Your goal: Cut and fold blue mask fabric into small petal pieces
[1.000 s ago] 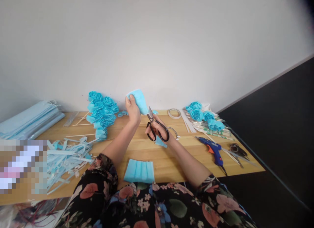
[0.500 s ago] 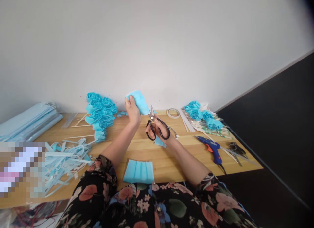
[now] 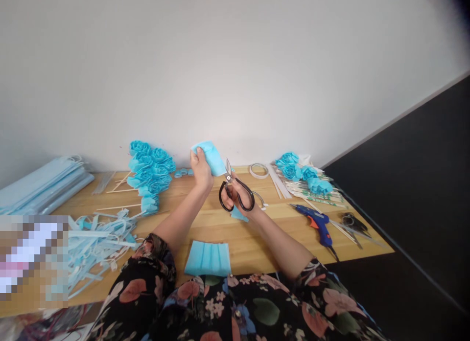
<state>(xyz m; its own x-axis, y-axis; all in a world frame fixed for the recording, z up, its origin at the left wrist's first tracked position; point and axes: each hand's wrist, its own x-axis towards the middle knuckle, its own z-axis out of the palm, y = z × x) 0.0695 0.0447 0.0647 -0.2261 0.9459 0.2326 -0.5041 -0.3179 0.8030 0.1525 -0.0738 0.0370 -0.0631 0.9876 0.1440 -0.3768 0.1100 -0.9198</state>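
Note:
My left hand (image 3: 201,167) is raised above the wooden table (image 3: 257,233) and pinches a folded blue mask piece (image 3: 212,157). My right hand (image 3: 232,194) has its fingers through the black handles of a pair of scissors (image 3: 235,189), whose blades point up and meet the lower right edge of the blue piece. A small blue scrap (image 3: 239,214) lies on the table just below my right hand. Another pleated blue mask piece (image 3: 208,258) lies flat at the near table edge.
Blue fabric roses (image 3: 150,170) lie at the back left, more roses on sticks (image 3: 304,177) at the back right. A stack of masks (image 3: 44,182) and cut strips (image 3: 99,238) lie left. A tape roll (image 3: 259,170), blue glue gun (image 3: 317,223) and second scissors (image 3: 354,224) lie right.
Both hands with the blue piece and the scissors have shifted slightly right and down. The scissor blades have closed further onto the piece's edge.

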